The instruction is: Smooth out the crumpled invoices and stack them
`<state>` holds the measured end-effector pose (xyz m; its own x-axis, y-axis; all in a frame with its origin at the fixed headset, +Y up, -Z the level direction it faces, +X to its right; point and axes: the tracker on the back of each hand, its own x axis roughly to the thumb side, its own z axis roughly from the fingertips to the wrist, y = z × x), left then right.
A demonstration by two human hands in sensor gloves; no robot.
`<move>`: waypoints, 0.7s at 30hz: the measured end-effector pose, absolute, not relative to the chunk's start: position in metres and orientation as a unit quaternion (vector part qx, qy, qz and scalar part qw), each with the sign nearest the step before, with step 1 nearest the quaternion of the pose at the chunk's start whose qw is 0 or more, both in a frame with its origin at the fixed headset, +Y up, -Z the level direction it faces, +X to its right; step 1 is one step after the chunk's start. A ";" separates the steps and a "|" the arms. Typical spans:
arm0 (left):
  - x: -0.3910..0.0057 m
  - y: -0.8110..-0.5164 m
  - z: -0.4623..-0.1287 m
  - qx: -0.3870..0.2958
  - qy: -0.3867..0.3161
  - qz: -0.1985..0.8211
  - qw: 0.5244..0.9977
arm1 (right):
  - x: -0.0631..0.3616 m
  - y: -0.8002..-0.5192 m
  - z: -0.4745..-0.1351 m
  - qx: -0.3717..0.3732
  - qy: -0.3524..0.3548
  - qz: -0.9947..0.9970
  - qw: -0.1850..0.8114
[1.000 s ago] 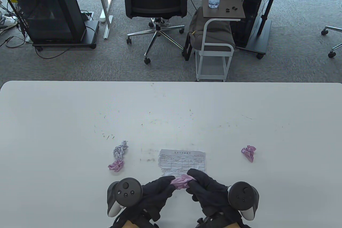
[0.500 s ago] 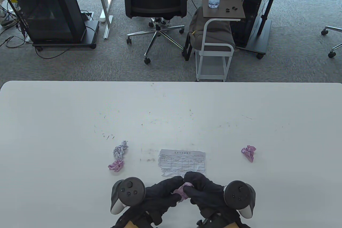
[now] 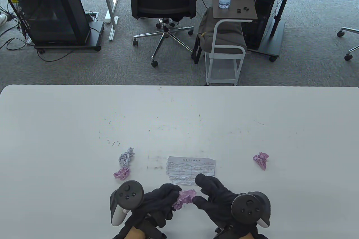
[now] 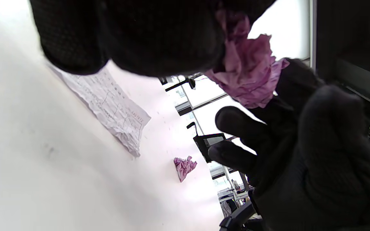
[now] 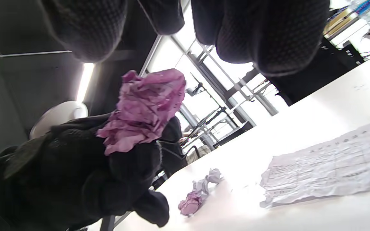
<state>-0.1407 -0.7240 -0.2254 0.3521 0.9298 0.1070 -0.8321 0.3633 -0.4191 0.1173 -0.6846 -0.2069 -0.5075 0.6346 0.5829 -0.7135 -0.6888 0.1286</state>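
Near the front edge of the white tabletop (image 3: 56, 115), two gloved hands work side by side. The left hand (image 3: 157, 202) holds one crumpled pink invoice (image 3: 183, 198), its fingers (image 3: 171, 194) curled round the paper's left end; the wad sits above the surface, between the two hands. The right hand (image 3: 217, 197) is released from the paper, its fingers (image 3: 206, 183) spread and relaxed, with the thumb tip just beside the wad's right end. The right wrist view shows the same pink wad (image 5: 146, 109) gripped only by the left glove.

Count of papers on the tabletop: one flattened white invoice (image 3: 191, 169) lies directly beyond the hands, printed side up, still wrinkled. Three crumpled wads remain untouched: one grey-white wad (image 3: 126, 157) and one pink wad (image 3: 122, 173) lie touching each other to the left of the flat sheet, and one pink wad (image 3: 261, 160) lies well apart to the right.

Total: one flat sheet, four crumpled, one of those in hand.
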 end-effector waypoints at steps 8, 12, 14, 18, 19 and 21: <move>-0.134 -0.732 -0.225 -0.220 -0.171 0.561 0.780 | 0.087 -0.688 -0.202 0.359 -0.035 0.886 0.291; -0.139 -0.726 -0.226 -0.171 -0.175 0.505 0.828 | 0.095 -0.687 -0.205 0.320 -0.045 0.878 0.353; -0.139 -0.723 -0.226 -0.145 -0.218 0.513 0.818 | 0.100 -0.687 -0.206 0.307 -0.044 0.879 0.361; -0.125 -0.721 -0.221 -0.185 -0.284 0.594 0.729 | 0.101 -0.687 -0.205 0.293 -0.058 0.878 0.375; -0.122 -0.719 -0.220 -0.184 -0.290 0.574 0.743 | 0.100 -0.687 -0.205 0.291 -0.059 0.876 0.381; -0.120 -0.715 -0.219 -0.142 -0.291 0.510 0.797 | 0.101 -0.688 -0.205 0.280 -0.065 0.869 0.402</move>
<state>-0.1202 -0.7152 -0.2189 0.3113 0.8953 0.3187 -0.7300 0.4400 -0.5231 0.1005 -0.6880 -0.2048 -0.5204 0.6623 0.5390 -0.7349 -0.6688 0.1122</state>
